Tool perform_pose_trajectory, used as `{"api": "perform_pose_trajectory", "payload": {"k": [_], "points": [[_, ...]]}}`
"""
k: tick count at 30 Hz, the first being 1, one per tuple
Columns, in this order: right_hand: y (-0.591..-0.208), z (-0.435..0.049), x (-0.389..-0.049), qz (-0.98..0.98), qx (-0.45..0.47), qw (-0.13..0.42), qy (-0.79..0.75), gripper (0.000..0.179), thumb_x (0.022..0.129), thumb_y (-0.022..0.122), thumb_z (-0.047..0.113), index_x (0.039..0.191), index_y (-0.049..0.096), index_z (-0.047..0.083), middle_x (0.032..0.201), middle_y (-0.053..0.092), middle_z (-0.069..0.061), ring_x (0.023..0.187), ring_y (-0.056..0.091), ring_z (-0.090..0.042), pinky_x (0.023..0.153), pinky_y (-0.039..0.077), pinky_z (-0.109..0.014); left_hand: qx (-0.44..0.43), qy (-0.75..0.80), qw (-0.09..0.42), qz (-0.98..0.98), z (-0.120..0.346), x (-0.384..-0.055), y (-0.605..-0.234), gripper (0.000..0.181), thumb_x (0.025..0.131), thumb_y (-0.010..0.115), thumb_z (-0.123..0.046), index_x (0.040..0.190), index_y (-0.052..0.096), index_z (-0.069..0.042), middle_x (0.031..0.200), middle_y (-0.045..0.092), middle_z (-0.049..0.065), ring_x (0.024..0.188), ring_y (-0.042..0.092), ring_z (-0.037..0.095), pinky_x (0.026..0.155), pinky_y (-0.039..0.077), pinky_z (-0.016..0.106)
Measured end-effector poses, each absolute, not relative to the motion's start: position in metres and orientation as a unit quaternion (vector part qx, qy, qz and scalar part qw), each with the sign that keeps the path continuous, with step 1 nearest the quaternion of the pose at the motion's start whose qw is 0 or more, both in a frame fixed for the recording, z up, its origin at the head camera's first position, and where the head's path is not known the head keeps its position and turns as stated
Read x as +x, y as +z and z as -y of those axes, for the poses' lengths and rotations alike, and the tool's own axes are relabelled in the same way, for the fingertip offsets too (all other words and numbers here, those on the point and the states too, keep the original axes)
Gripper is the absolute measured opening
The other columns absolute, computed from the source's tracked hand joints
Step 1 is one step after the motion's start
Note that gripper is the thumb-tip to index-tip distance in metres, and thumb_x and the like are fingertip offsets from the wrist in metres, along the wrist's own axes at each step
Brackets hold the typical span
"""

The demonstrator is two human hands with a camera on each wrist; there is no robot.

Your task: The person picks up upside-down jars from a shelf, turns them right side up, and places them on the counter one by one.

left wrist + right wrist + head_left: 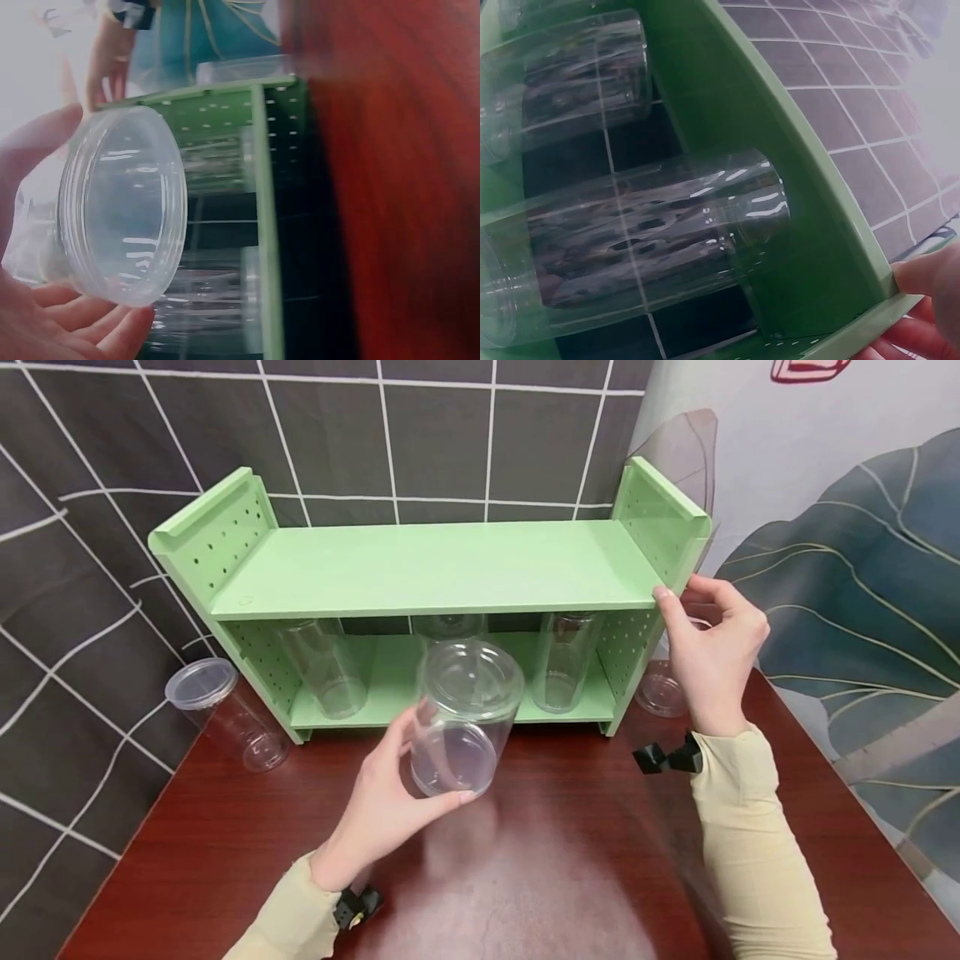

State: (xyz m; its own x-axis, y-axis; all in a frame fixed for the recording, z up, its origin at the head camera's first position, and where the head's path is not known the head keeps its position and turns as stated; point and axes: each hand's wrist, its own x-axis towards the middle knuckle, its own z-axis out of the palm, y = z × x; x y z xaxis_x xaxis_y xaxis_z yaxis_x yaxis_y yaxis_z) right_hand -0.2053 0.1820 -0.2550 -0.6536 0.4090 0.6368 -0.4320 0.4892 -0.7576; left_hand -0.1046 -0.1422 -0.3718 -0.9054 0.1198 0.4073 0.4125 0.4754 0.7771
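Note:
My left hand (386,793) grips a clear plastic jar (487,710) in front of the green shelf (435,564), with the thumb at its lower rim and fingers along its left side. In the left wrist view a translucent round end (127,202) of that jar faces the camera, fingertips right at its rim. At the shelf's right front corner my right hand (716,647) holds the side panel, thumb on the front and fingers round the outside. The right wrist view shows that thumb (930,274) on the green edge.
On the lower tier stand a left clear jar (322,672), a right one (564,664) and a middle one (450,627), partly hidden. A lidded jar (225,714) stands left of the shelf, another clear container (662,689) behind my right hand. Dark red table (525,877) underneath; tiled wall behind.

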Motion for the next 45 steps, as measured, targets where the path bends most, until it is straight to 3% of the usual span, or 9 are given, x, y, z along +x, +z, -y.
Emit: {"api": "perform_pose_trajectory", "payload": {"k": [7,13,18,21,27,34,37,41,45], "points": [[-0.254,-0.179,-0.203,0.757,0.011,0.417,0.503,0.025,0.089,0.078,0.014,0.108,0.077,-0.002,0.088,0.073,0.001,0.077,0.067,-0.001,0.073,0.054,-0.014,-0.180,-0.452,0.114,0.866,0.140,-0.104,-0.390,0.111,0.065,0.097,-0.044,0.156,0.035,-0.030,0.144,0.054,-0.006,0.126,0.054,0.012,0.103,0.047,0.045],[-0.260,-0.186,-0.208,0.755,0.005,0.399,0.521,0.027,0.089,0.079,0.016,0.113,0.077,0.004,0.089,0.071,0.007,0.081,0.067,-0.005,0.075,0.053,-0.016,-0.200,-0.440,0.092,0.870,0.137,-0.103,-0.392,0.112,0.065,0.097,-0.042,0.157,0.034,-0.031,0.140,0.056,-0.004,0.125,0.053,0.011,0.103,0.048,0.043],[-0.268,-0.194,-0.204,0.739,0.016,0.372,0.561,0.039,0.089,0.079,0.013,0.127,0.070,0.010,0.119,0.067,-0.001,0.105,0.066,-0.015,0.086,0.054,-0.020,-0.211,-0.425,0.092,0.876,0.135,-0.103,-0.393,0.110,0.065,0.097,-0.044,0.156,0.038,-0.031,0.140,0.056,-0.009,0.125,0.052,0.011,0.103,0.047,0.045],[-0.273,-0.196,-0.195,0.715,0.053,0.377,0.586,0.045,0.088,0.078,0.006,0.131,0.065,0.009,0.129,0.061,-0.008,0.114,0.062,-0.022,0.092,0.053,-0.025,-0.215,-0.416,0.096,0.878,0.135,-0.104,-0.393,0.109,0.063,0.097,-0.043,0.155,0.041,-0.030,0.139,0.056,-0.009,0.125,0.050,0.011,0.103,0.046,0.046],[-0.281,-0.185,-0.167,0.748,0.193,0.322,0.547,0.049,0.079,0.083,-0.006,0.126,0.068,0.001,0.121,0.066,-0.015,0.109,0.063,-0.023,0.095,0.052,-0.027,-0.232,-0.406,0.122,0.876,0.134,-0.108,-0.393,0.107,0.061,0.098,-0.044,0.153,0.046,-0.028,0.143,0.052,-0.013,0.127,0.048,0.010,0.105,0.043,0.044],[-0.292,-0.165,-0.148,0.835,0.386,0.202,0.336,0.087,0.067,0.097,0.024,0.143,0.057,0.011,0.149,0.051,-0.003,0.143,0.038,-0.025,0.117,0.031,-0.039,-0.270,-0.378,0.157,0.872,0.124,-0.116,-0.381,0.098,0.065,0.094,-0.047,0.149,0.051,-0.023,0.141,0.052,-0.012,0.128,0.045,0.011,0.106,0.041,0.041],[-0.300,-0.158,-0.148,0.845,0.423,0.164,0.283,0.100,0.066,0.097,0.035,0.149,0.049,0.009,0.153,0.047,-0.005,0.148,0.029,-0.030,0.120,0.024,-0.048,-0.278,-0.369,0.168,0.871,0.119,-0.119,-0.375,0.094,0.065,0.093,-0.049,0.147,0.054,-0.024,0.140,0.053,-0.012,0.127,0.044,0.011,0.104,0.042,0.040],[-0.314,-0.154,-0.148,0.863,0.429,0.120,0.240,0.110,0.062,0.099,0.039,0.152,0.045,0.006,0.150,0.050,-0.008,0.146,0.033,-0.033,0.122,0.020,-0.049,-0.285,-0.369,0.170,0.868,0.114,-0.120,-0.370,0.090,0.065,0.093,-0.050,0.144,0.057,-0.024,0.138,0.054,-0.013,0.127,0.044,0.010,0.102,0.044,0.039],[-0.330,-0.153,-0.149,0.880,0.419,0.107,0.197,0.112,0.059,0.100,0.039,0.151,0.045,0.006,0.149,0.051,-0.009,0.141,0.040,-0.032,0.120,0.025,-0.048,-0.290,-0.370,0.174,0.865,0.110,-0.120,-0.367,0.087,0.064,0.093,-0.049,0.140,0.060,-0.024,0.135,0.055,-0.013,0.126,0.044,0.009,0.103,0.043,0.037]]}}
